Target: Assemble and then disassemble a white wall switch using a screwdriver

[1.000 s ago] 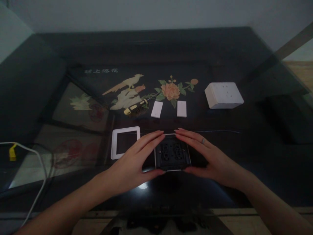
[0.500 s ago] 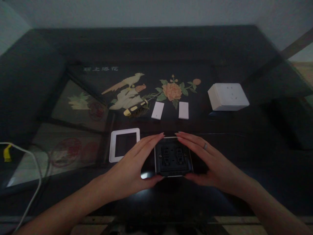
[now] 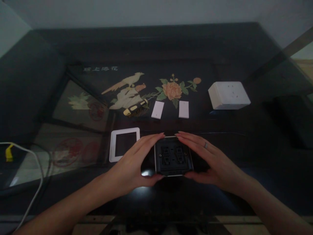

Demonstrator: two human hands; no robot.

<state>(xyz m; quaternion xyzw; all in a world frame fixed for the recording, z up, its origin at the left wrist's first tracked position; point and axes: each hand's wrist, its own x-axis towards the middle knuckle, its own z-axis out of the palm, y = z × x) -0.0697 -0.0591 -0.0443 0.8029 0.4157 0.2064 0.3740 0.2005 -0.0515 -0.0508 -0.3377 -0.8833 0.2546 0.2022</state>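
Observation:
A dark square switch module [image 3: 173, 156] with two small mechanisms on its face lies on the black glossy table [image 3: 244, 182]. My left hand [image 3: 133, 163] grips its left side, fingers along the far edge and thumb at the near edge. My right hand [image 3: 207, 160], with a ring on one finger, grips its right side the same way. A white square frame [image 3: 112, 143] lies just left of my left hand. Two small white rocker plates [image 3: 157, 109] [image 3: 183, 109] lie beyond the module.
A yellow and black screwdriver [image 3: 135, 108] lies left of the plates. A white socket box [image 3: 228, 95] stands at the back right. A white cable [image 3: 36, 186] with a yellow clip [image 3: 8, 153] runs along the left. The tabletop carries an inlaid bird and flower picture [image 3: 171, 90].
Both hands stay on the switch module, which has hardly moved. The view has shifted slightly.

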